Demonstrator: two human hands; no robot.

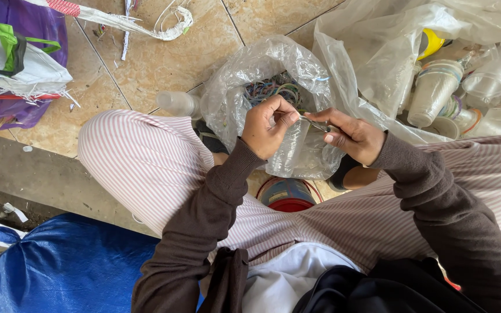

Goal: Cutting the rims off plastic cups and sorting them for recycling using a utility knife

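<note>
Both hands are on a clear plastic cup (301, 152) held over the lap, just in front of the open bag of coloured rubber bands (273, 90). Left hand (266, 128) pinches the rim; right hand (352, 136) grips a small metal blade (318, 125) against it. I'd keep the cup steady and cut slowly, fingers off the edge.

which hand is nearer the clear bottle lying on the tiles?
Left. The left hand is just right of the clear bottle; the right hand is farther right, beyond the left hand.
</note>
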